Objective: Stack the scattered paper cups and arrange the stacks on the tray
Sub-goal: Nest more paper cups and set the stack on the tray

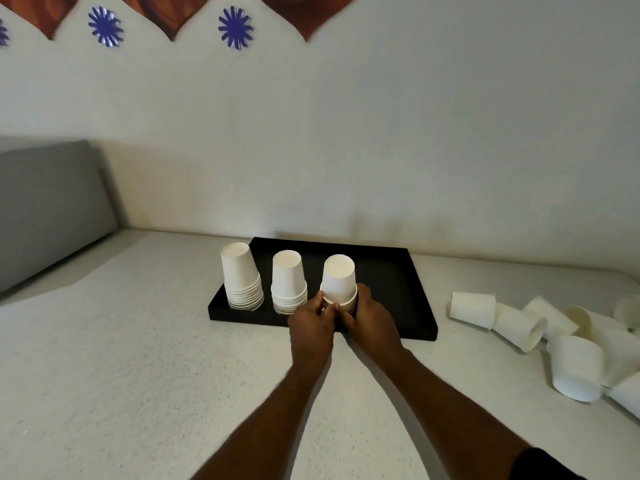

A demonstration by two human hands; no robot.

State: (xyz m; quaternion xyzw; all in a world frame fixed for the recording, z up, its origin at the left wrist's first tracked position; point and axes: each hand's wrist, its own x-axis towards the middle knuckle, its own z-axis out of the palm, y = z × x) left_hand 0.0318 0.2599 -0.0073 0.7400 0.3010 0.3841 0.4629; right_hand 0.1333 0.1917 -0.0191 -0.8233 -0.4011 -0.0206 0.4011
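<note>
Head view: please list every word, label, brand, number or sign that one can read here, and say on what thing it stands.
No text can be read anywhere in this view.
Stacked paper cups on the black tray: plain white, no print.
The right stack, held by the left hand and right hand: plain too; its lower part is covered.
Scattered cups: plain white on the sides shown.
Blue paper flowers: shapes only, no letters.

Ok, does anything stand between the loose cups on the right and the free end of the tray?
Nothing visible does. Bare counter lies between the loose cups and the tray, whose right end holds nothing; the left hand and right hand grip the third stack further left.
</note>
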